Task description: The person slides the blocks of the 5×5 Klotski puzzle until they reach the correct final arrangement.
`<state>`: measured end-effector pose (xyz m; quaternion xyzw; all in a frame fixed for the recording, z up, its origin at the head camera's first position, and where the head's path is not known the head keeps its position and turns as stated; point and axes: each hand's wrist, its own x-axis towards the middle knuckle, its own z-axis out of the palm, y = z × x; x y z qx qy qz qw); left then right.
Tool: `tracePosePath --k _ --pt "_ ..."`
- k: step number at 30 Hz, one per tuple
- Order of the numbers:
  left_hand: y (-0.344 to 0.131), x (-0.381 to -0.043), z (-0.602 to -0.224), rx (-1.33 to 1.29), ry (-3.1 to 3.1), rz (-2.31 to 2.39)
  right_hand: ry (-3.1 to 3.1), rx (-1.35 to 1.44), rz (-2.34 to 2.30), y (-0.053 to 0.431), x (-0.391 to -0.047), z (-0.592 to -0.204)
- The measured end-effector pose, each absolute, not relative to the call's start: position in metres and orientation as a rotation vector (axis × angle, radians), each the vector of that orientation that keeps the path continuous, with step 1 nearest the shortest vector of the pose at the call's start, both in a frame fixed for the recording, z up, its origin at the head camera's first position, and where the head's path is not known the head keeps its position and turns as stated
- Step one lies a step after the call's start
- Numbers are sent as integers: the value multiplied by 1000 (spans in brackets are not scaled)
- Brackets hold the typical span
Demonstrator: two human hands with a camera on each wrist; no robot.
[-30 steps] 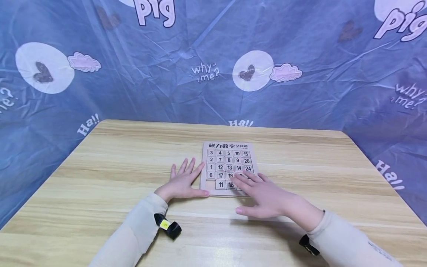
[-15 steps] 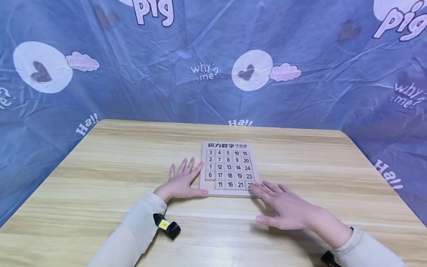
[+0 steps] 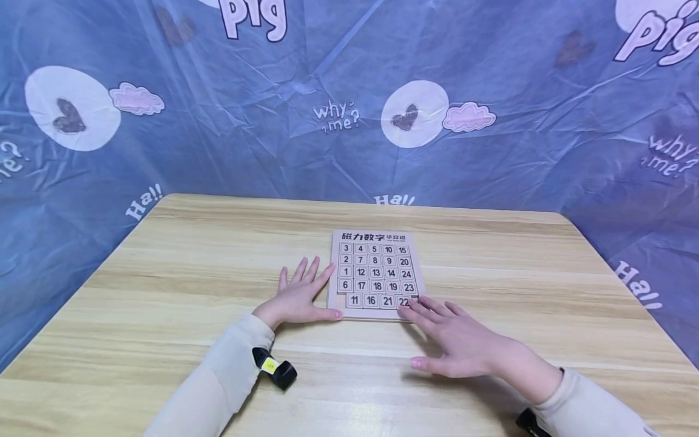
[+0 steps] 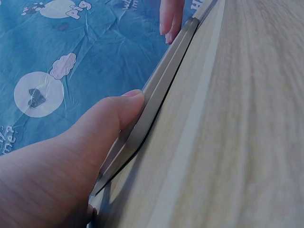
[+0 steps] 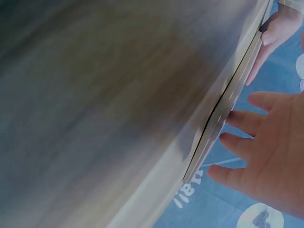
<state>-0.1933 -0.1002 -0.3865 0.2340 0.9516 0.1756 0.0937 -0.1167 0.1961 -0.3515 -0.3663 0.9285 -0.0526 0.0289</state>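
A sliding number puzzle [image 3: 377, 314] lies flat on the table, its square number tiles in rows below a printed title. My left hand [image 3: 295, 302] rests at its left side, fingers spread, with the thumb on the near left corner and the index finger at the left edge. In the left wrist view that thumb [image 4: 128, 104] presses on the frame's rim. My right hand [image 3: 464, 343] has its fingers extended, and a fingertip touches the 22 tile [image 3: 403, 301] in the nearest row. That row, 11, 16, 21 and 22, leaves a narrow gap at its left end.
The wooden table [image 3: 218, 243] spreads around the puzzle on all sides. A blue printed cloth [image 3: 262, 133] hangs behind and beside it. Dark wrist devices [image 3: 284, 375] are strapped over the light sleeves [image 3: 213, 376].
My right hand moved right to the near right corner, then back slightly left. The nearest row of tiles slid left, narrowing the gap at its left end. My left hand stayed put.
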Motion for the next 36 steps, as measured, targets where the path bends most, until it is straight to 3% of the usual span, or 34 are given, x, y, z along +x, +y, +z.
tracePosePath --k 23,36 --pt "-100 -192 -384 687 2814 519 2799 -1128 -159 184 -120 -346" --pt "-99 -191 -384 697 2832 508 2919 -911 -146 193 -171 -347"
